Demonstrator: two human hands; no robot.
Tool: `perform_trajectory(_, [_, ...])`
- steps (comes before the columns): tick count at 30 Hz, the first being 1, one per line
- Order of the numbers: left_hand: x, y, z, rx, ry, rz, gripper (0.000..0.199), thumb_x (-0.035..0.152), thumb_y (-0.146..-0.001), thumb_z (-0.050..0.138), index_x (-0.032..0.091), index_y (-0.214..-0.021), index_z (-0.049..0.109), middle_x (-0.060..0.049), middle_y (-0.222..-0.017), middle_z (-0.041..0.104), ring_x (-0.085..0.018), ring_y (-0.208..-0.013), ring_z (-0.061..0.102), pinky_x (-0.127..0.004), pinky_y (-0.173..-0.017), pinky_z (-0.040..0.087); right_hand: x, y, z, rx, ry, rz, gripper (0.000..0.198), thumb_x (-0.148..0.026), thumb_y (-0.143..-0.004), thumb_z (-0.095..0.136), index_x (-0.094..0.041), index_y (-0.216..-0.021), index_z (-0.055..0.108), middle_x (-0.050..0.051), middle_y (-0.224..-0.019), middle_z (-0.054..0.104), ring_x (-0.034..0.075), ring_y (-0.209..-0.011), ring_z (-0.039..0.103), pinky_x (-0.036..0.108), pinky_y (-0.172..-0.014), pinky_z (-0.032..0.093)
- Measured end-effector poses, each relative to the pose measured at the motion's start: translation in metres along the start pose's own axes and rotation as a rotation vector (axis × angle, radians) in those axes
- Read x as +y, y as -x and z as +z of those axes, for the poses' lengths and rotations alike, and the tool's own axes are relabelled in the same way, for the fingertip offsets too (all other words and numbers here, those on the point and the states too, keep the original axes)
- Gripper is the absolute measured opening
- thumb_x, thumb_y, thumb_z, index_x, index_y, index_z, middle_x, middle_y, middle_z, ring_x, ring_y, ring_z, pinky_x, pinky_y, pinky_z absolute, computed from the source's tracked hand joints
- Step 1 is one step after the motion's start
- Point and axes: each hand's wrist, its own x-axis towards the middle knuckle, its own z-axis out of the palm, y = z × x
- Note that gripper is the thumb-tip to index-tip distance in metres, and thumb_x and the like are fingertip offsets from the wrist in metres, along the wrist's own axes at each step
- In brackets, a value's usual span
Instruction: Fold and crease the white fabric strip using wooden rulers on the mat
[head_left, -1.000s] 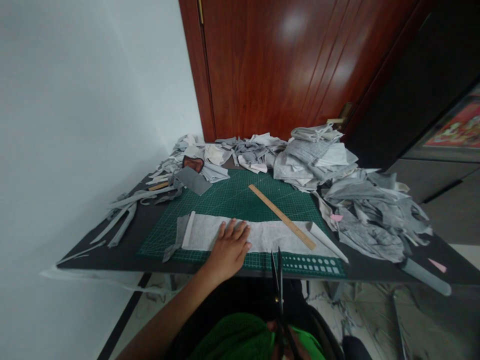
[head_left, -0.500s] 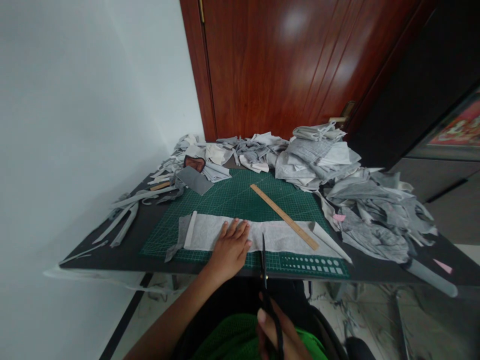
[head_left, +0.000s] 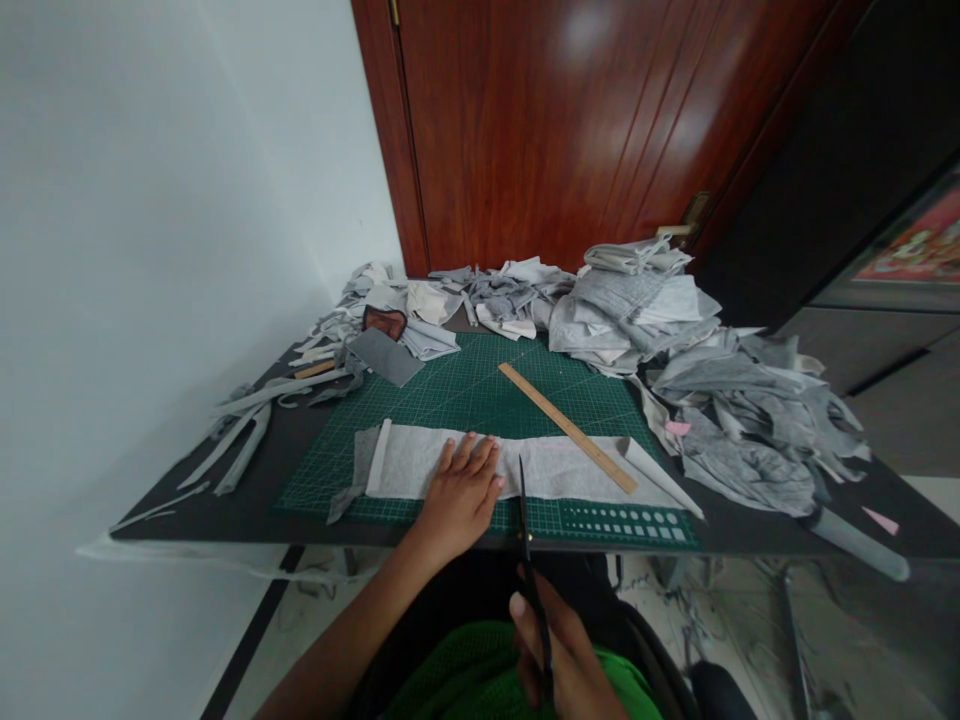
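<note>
A long strip of light grey fabric (head_left: 555,468) lies across the green cutting mat (head_left: 480,385), its right end curled over. My left hand (head_left: 465,490) rests flat on the strip, fingers stretched out. Black scissors (head_left: 525,530) are gripped in my right hand (head_left: 551,635) below the table's front edge. Their blades point away from me over the fabric, just right of my left hand; whether they cut into it I cannot tell. A wooden ruler (head_left: 566,425) lies slantwise, its near end on the strip.
Folded grey cloth (head_left: 634,310) is stacked at the back right, with crumpled fabric (head_left: 750,430) in front of it. Scraps (head_left: 510,300) line the back edge, and cut strips (head_left: 247,440) lie on the left. A wooden door (head_left: 555,130) stands behind the table.
My right hand and the scissors have shifted slightly forward, the blades reaching a little farther over the fabric. My left hand stays flat in place. The whole view has shifted slightly.
</note>
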Motion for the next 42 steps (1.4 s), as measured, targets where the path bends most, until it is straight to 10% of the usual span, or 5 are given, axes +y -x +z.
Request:
perform_trajectory(26, [0.003,0.0,-0.004,-0.025,0.011,-0.022,0.049,0.038,-0.109,0.036,0.02,-0.153,0.048,-0.006,-0.161,0.048,-0.031,-0.155,0.032,-0.059,-0.128,0.022,0.0,-0.021,0.006,0.035,-0.004,0.003,0.117,-0.092,-0.07,0.063,-0.006,-0.145,0.043,-0.011,-0.047,0.048,0.011,-0.035,0.041,0.021,-0.039,0.03])
perform_trajectory(37, [0.003,0.001,-0.001,-0.004,0.03,-0.025,0.052,0.041,-0.11,0.034,0.02,-0.155,0.047,-0.005,-0.161,0.049,-0.032,-0.155,0.032,-0.058,-0.128,0.021,-0.008,-0.008,-0.014,-0.195,-0.039,-0.038,0.103,-0.082,-0.081,0.067,-0.015,-0.154,0.04,-0.002,-0.076,0.059,0.016,-0.067,0.061,0.037,-0.077,0.06])
perform_trajectory(42, [0.003,0.001,-0.003,-0.017,0.019,-0.025,0.051,0.041,-0.11,0.034,0.02,-0.155,0.047,-0.005,-0.161,0.049,-0.031,-0.155,0.033,-0.059,-0.128,0.023,-0.001,-0.008,-0.004,-0.011,-0.168,-0.024,0.099,-0.08,-0.081,0.068,-0.016,-0.151,0.041,-0.007,-0.062,0.051,0.013,-0.049,0.05,0.027,-0.046,0.051])
